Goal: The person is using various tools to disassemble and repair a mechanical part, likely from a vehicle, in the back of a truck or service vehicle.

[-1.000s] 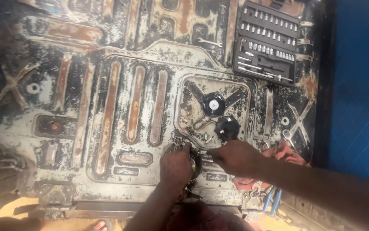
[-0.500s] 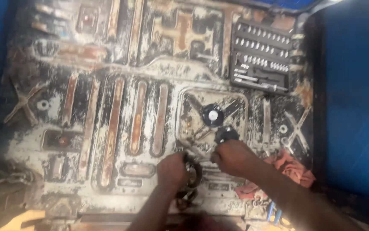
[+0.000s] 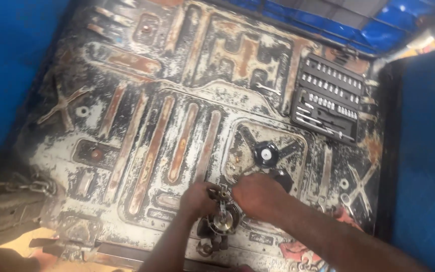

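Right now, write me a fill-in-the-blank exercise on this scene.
1. Both hands, left hand and right hand, meet at a small ____ part.
2. The open socket set case lies to the upper ____ of the hands.
3. The walls around the worn metal floor are ____.

Missing words: metal; right; blue

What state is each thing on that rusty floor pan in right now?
Socket set: case open, sockets in their rows.
Metal part: upright on the floor pan, held between both hands.
Left hand: fingers closed on the part's top.
Right hand: gripping the part from the right.
Black cap: seated in the pan's recess.
Chain: lying slack at the left edge.
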